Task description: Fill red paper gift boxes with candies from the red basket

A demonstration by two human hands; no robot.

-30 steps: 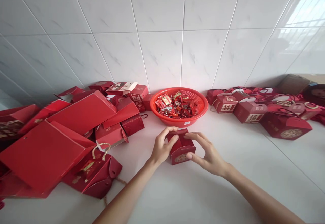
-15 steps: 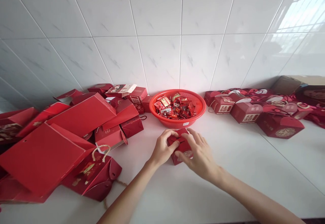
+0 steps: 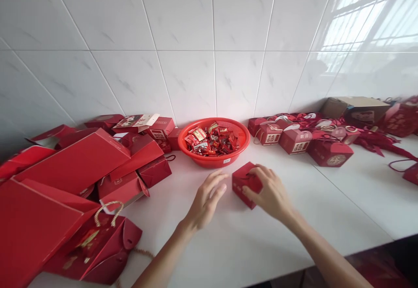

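A small dark red gift box (image 3: pixel 243 188) stands on the white tabletop in front of the candy basket. My right hand (image 3: pixel 269 192) is on its top and right side, thumb and fingers closed on the upper part. Just left of the box, my left hand (image 3: pixel 206 198) is raised with fingers apart, touching nothing. Behind both hands sits a red plastic basket (image 3: pixel 214 162) holding many wrapped candies (image 3: pixel 212 139). The box's far bottom edges are hidden by my right hand.
On the left lies a heap of larger red boxes (image 3: pixel 75 161), one with a rope handle (image 3: pixel 112 205). Several small red gift boxes (image 3: pixel 295 142) line the right back, before a cardboard carton (image 3: pixel 354 109). A tiled wall (image 3: pixel 183 79) rises behind. The table's front edge runs at lower right.
My left hand has come off the box and moved left of it, fingers spread. With my right hand on it, the box has shifted right and turned. The view has swung right.
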